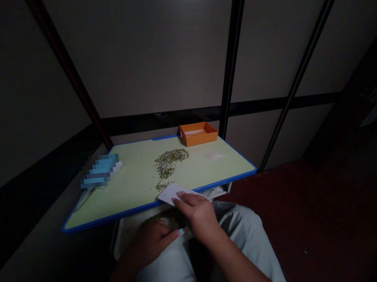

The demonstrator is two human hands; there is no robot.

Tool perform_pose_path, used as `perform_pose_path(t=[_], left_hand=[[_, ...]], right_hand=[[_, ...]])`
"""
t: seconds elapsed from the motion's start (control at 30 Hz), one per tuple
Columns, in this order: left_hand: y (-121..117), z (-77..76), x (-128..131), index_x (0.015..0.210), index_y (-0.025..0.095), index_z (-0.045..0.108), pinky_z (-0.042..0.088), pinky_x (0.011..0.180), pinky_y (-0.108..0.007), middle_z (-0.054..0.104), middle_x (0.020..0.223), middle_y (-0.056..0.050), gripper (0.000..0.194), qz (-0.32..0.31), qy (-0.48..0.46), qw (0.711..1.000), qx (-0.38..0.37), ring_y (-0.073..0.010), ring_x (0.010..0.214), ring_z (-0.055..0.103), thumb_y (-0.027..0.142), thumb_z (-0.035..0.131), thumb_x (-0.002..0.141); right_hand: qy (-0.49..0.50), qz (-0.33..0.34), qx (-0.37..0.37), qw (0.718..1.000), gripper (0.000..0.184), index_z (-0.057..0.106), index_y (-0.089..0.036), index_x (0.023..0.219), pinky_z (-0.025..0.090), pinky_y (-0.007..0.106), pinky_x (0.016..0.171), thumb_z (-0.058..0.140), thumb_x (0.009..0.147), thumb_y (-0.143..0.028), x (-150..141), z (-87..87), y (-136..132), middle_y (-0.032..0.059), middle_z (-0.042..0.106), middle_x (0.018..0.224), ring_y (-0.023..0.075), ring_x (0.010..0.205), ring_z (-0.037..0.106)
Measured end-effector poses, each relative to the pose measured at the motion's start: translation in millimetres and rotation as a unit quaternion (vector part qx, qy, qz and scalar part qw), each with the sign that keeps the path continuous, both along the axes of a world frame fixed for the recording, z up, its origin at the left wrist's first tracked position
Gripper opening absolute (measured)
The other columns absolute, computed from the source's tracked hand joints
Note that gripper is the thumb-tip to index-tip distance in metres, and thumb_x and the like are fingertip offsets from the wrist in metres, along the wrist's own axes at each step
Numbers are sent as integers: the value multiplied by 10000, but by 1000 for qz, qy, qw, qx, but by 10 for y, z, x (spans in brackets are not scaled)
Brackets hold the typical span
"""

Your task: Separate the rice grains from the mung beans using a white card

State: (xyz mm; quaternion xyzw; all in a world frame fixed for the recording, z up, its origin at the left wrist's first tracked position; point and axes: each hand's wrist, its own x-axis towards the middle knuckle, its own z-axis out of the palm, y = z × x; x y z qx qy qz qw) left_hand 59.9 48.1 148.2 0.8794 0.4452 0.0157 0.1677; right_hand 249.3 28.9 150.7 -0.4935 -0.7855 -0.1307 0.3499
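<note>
My right hand holds a white card at the front edge of a pale green, blue-rimmed small table. A scatter of small green grains lies on the table just beyond the card. My left hand is below the table edge, over my lap, holding a pale container that has green grains in it. The fingers of the left hand are partly hidden in the dark.
An orange tray with something white inside stands at the table's far edge. A blurred blue object lies at the left. Dark metal poles and a grey wall rise behind. Dark red floor at the right.
</note>
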Motion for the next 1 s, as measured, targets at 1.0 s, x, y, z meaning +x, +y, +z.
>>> perform_pose_path(t=[1.0], left_hand=[[12, 9, -34, 726, 181, 604, 528, 757, -347, 638, 755, 29, 356, -4, -41, 999, -25, -152, 749, 638, 423, 579, 987]], right_hand=[[-19, -51, -103, 993, 365, 713, -205, 1238, 592, 387, 907, 621, 889, -149, -132, 93, 142, 169, 713, 1254, 285, 1134, 707]])
